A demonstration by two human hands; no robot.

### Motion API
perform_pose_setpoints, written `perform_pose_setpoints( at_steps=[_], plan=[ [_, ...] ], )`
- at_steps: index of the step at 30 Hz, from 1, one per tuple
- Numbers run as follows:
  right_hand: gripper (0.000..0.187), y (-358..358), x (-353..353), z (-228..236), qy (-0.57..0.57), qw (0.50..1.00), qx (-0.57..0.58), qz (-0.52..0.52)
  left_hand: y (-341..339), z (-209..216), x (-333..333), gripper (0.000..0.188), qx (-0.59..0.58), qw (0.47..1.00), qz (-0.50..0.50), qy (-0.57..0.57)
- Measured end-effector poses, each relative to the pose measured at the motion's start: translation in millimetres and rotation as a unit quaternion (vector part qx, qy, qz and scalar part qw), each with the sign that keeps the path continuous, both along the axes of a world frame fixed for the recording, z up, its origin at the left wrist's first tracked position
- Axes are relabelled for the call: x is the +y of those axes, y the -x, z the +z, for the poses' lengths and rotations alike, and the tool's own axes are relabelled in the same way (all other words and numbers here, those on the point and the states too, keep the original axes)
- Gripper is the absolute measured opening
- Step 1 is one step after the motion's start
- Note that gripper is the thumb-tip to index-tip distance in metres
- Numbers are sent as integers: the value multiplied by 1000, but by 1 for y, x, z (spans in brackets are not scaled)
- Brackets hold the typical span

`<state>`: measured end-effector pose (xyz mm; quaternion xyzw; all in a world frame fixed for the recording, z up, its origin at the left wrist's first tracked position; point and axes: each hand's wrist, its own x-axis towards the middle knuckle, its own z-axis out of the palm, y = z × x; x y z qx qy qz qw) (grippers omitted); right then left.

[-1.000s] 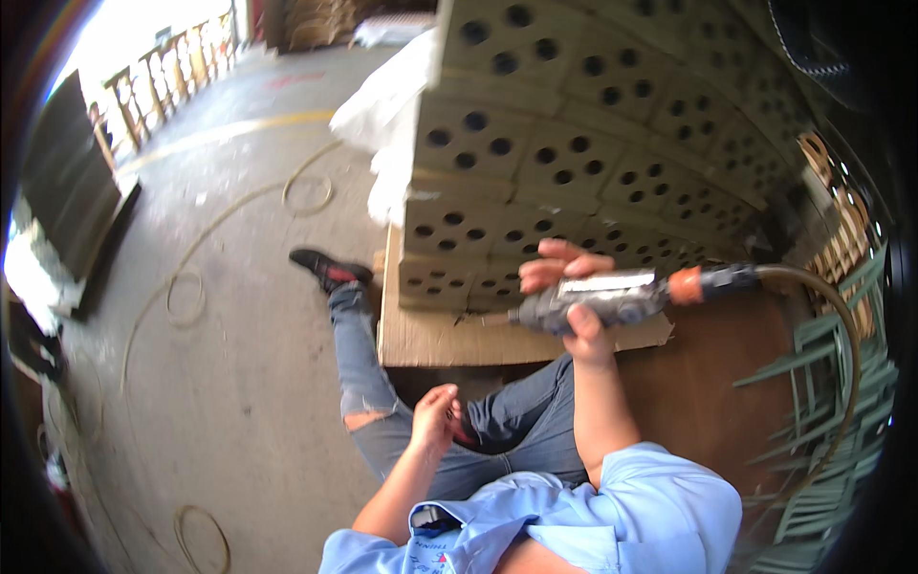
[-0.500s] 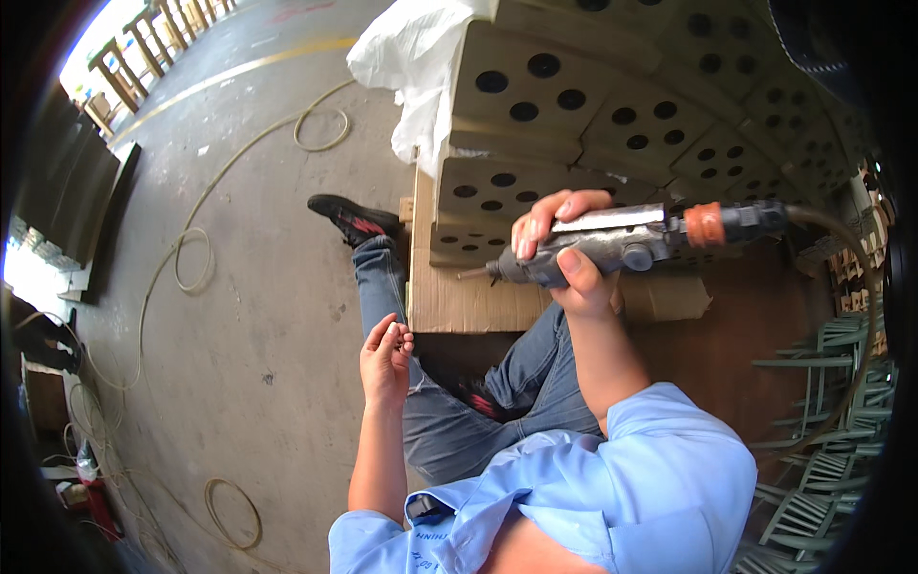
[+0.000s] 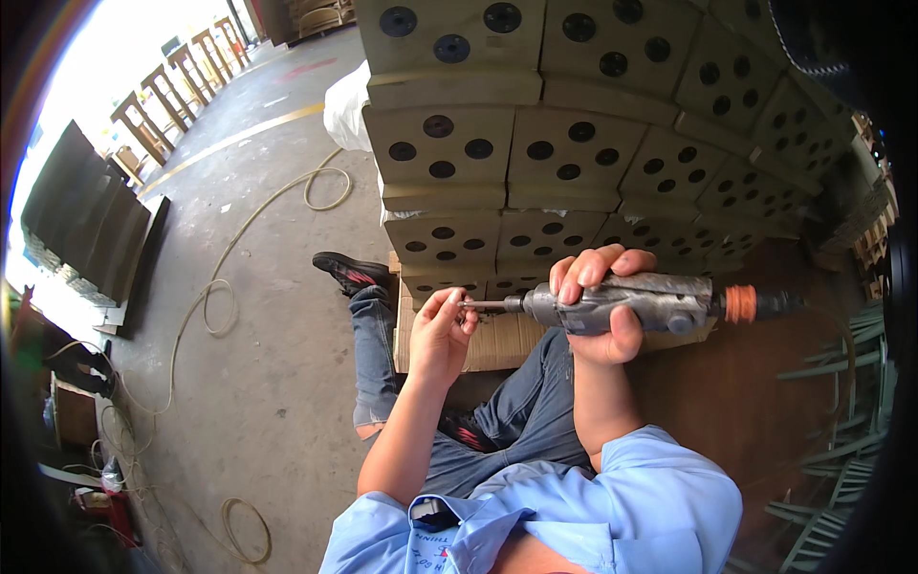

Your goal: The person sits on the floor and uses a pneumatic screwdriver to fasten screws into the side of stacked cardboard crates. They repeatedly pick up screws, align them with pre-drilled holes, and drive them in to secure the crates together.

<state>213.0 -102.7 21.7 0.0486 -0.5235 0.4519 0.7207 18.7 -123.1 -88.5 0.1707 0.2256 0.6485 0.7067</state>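
My right hand (image 3: 604,292) is wrapped round the grey metal body of a pneumatic screwdriver (image 3: 660,298), held level with its long bit (image 3: 490,304) pointing left. An orange coupling (image 3: 740,303) joins its rear end to a hose. My left hand (image 3: 442,330) is closed in a pinch at the tip of the bit. Whatever small piece sits between those fingers is too tiny to make out. Just beyond both hands rises a stack of grey-brown blocks (image 3: 564,225), their near faces dotted with round black discs (image 3: 540,150).
Cardboard (image 3: 507,346) lies under the stack, close to my bent legs (image 3: 526,402). A pale air hose (image 3: 234,239) loops over the concrete floor at left. Dark stacked panels (image 3: 91,220) stand further left. Green metal frames (image 3: 841,411) crowd the right side.
My left hand has moved up and right, onto the bit's tip. The screwdriver has shifted right and down in my right hand. The view has tilted up, showing more of the stack.
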Motion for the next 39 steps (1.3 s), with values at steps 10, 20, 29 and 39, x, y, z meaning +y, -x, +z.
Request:
perform_pose_setpoints(
  at_steps=[10,20,29,39],
  plan=[
    [46,-48,13,6,-35,997,58,-40,-36,29,29,22,-50,996,-65,-48],
    [46,-86,22,26,-41,993,53,-92,-82,55,67,18,-27,993,-98,-51],
    [39,-127,8,54,-237,952,-74,-176,-109,109,102,25,6,968,-232,-96],
    [41,-122,18,116,-386,820,-218,-361,-167,219,140,32,16,968,-209,-139]
  ],
)
